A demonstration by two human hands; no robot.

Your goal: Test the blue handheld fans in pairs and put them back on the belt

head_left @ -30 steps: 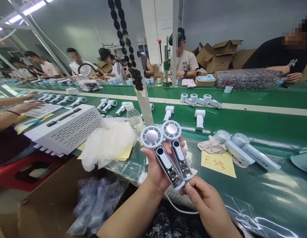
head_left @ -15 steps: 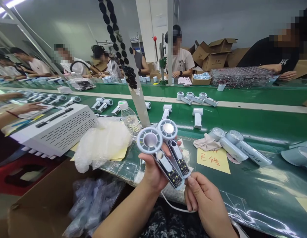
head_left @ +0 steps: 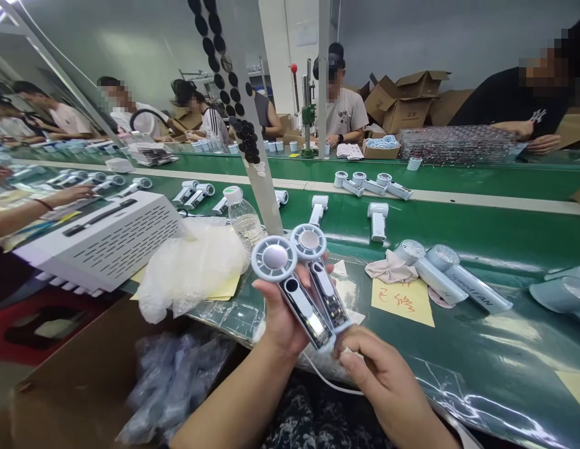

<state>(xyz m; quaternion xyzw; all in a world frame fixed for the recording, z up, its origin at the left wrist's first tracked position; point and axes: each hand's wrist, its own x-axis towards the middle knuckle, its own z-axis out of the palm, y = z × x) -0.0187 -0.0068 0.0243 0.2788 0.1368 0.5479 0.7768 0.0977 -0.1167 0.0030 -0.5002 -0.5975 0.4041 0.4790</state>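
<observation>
My left hand (head_left: pixel 283 321) is wrapped around two light-blue handheld fans side by side, their round heads up and their handles slanting down to the right. The left fan (head_left: pixel 309 312) lies nearer the thumb, and the right fan (head_left: pixel 328 293) partly behind it. Both handles show exposed circuit boards under a pale button panel. At the handles' lower ends my right hand (head_left: pixel 381 368) is closed, thumb against fingers. A white cable (head_left: pixel 325 381) runs below to this hand; its plug end is hidden by the fingers.
Beyond my hands, several fans (head_left: pixel 378 221) lie on the green conveyor (head_left: pixel 439 221). A water bottle (head_left: pixel 243 215), plastic bags (head_left: pixel 191 265) and a white vented box (head_left: pixel 107 240) are to the left. Wrapped fans (head_left: pixel 477 287) sit by a yellow note (head_left: pixel 402 302). Co-workers sit opposite.
Both fans have shifted slightly left and tilted in my left hand. My right hand has moved left along the handle ends. At far left, a co-worker's hand has moved.
</observation>
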